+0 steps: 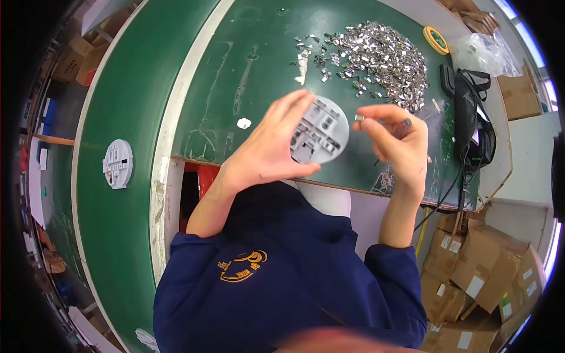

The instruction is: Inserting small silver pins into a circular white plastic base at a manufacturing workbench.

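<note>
The round grey disc (pixel 321 129) hung tilted over the near edge of the green surface (pixel 271 53), its matte, plastic-looking face cut with slots and raised blocks. The left hand (pixel 265 144) had fingers spread wide round its rim; the right hand (pixel 403 141) pinched a small shiny metal piece (pixel 359 117), just apart from it. Fitting pieces seemed the step in hand; the next move probably called for lining this one up with a slot. Beyond lay a glinting, loose heap of metal pieces (pixel 382 56).
</note>
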The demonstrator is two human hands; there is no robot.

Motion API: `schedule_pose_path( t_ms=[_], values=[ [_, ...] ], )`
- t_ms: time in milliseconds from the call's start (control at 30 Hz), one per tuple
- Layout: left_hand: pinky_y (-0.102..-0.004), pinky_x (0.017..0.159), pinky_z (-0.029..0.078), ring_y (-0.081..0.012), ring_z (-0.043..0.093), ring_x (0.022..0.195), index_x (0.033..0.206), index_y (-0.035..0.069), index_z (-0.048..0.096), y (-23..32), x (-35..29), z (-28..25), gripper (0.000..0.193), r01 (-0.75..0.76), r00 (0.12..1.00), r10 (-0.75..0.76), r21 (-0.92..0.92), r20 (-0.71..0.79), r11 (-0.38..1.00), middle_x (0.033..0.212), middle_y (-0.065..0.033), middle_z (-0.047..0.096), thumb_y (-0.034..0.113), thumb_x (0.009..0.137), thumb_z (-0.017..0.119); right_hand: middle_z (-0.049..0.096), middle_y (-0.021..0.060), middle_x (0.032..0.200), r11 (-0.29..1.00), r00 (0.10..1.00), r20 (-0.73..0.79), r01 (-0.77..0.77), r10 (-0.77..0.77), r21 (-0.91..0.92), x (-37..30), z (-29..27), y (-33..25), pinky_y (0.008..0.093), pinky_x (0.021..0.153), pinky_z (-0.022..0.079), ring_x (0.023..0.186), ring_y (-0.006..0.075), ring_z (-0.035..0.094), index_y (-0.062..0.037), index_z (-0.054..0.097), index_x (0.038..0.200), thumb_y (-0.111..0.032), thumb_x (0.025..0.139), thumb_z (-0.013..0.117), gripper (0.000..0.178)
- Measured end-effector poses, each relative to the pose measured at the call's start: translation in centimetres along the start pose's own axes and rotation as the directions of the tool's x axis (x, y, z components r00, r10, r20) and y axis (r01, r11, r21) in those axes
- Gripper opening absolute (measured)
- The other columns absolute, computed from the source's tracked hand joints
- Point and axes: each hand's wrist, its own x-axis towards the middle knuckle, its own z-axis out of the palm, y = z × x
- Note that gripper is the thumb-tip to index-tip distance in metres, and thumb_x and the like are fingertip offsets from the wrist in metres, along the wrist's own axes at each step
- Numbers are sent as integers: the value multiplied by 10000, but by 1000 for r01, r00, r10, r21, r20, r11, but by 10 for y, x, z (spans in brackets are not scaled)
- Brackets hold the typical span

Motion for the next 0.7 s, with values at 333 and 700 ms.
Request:
schedule_pose_path(
  t_ms=[333, 700],
  values=[
    [-445, 1138, 344, -399, 367, 1403, 1502, 10, 356, -13, -6, -7, 977, -175, 922, 267, -314, 280, 933, 1582, -234, 258, 77, 655, 838, 660, 4, 706, 961, 991, 123, -14, 50, -278, -12, -8, 9, 168, 444, 278, 491, -24, 428, 40, 690, 968, 36, 890, 672, 80],
    [-337, 844, 502, -245, 560, 1097, 946, 55, 745, 8, -12, 18, 160, -18, 987, -12, -187, -159, 982, 1256, -81, 638, 1, 796, 745, 676, -16, 800, 973, 970, 225, -39, 91, -227, 0, 5, 11, 215, 490, 323, 577, 6, 442, -21, 717, 924, -38, 860, 718, 67]
  ],
)
